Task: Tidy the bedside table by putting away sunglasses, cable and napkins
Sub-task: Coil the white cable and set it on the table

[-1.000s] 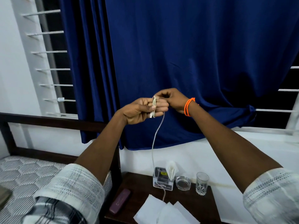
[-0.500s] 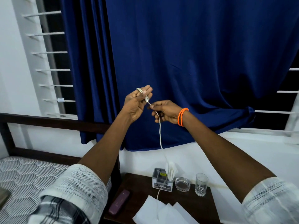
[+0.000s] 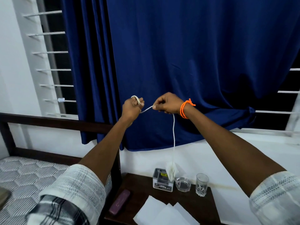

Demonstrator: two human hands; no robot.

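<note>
Stretching cable point(image 3: 173, 130) between left hand point(image 3: 132, 108), right hand point(image 3: 167, 103)

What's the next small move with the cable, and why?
Probably another wrap: the right hand carries its pinched stretch of white cable over to the coil in the left hand. A long tail hangs down toward the bedside table, so winding looks unfinished.

just one head cam, looking forward and slightly down at the blue curtain point(image 3: 194, 62), bedside table point(image 3: 141, 184) low in frame
</note>
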